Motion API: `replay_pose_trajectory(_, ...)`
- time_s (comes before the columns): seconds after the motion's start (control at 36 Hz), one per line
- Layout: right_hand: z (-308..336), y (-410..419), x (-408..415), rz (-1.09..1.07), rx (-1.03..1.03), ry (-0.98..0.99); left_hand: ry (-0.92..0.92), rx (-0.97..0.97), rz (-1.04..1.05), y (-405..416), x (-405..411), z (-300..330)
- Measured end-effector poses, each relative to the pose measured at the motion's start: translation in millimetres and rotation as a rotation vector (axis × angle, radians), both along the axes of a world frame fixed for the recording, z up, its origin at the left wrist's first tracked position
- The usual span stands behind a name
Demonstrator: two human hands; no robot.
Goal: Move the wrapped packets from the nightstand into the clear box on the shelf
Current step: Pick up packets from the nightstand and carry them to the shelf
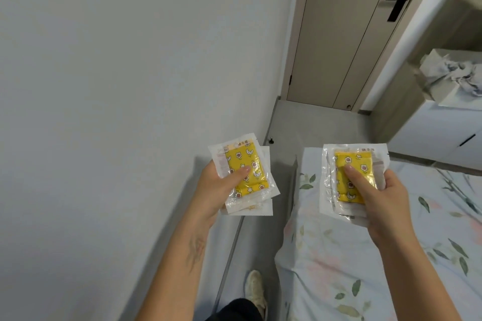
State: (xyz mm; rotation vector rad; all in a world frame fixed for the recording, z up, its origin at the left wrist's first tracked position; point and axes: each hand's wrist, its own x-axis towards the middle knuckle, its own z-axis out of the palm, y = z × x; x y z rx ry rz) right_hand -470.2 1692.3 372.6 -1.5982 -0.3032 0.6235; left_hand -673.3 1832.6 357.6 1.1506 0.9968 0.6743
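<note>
A small stack of wrapped packets (245,173) was pinched by the left hand (217,190) and another stack (350,180) by the right hand (383,198) above the near bed (365,255), where slick, loosely fanned wrappers were judged liable to slip out.

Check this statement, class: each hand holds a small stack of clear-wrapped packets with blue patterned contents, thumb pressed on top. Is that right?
Not quite. In the head view the contents are yellow, not blue. The rest stands: the left hand and the right hand each hold a small stack of packets, thumb on top.
</note>
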Motion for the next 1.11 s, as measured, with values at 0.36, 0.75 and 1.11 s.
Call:
replay_pose_trajectory(0.36,12,89,79,-0.032,0.014,0.016,0.015,0.012,-0.058,97,97,19)
replay_pose_trajectory(0.75,-7,167,149,-0.055,-0.08,0.057,0.033,-0.04,-0.091,173,164,2)
replay_pose_trajectory(1.11,-18,336,312,-0.094,0.028,0.071,0.036,0.02,-0.13,346,326,2)
